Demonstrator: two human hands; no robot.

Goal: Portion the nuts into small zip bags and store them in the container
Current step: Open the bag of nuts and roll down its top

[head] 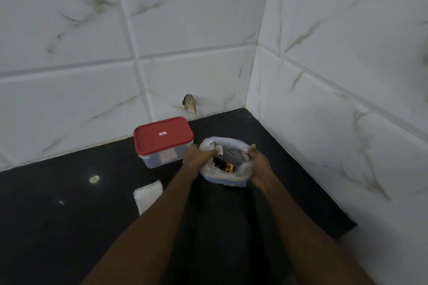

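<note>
A large plastic bag of nuts (228, 174) stands on the black counter (69, 227) near the corner, its mouth spread wide. Some nuts (228, 167) show inside it. My left hand (199, 156) grips the bag's left rim, and my right hand (260, 164) grips its right rim. Just left of the bag stands a clear container (159, 157) with a red lid (163, 135) closed on it. A small stack of clear zip bags (148, 194) lies flat on the counter, in front of the container and partly behind my left forearm.
White marble-look tiled walls (185, 30) meet in a corner right behind the bag. A chipped hole (190, 103) marks the back wall low down. The counter's right end (347, 224) stops short beside the right wall.
</note>
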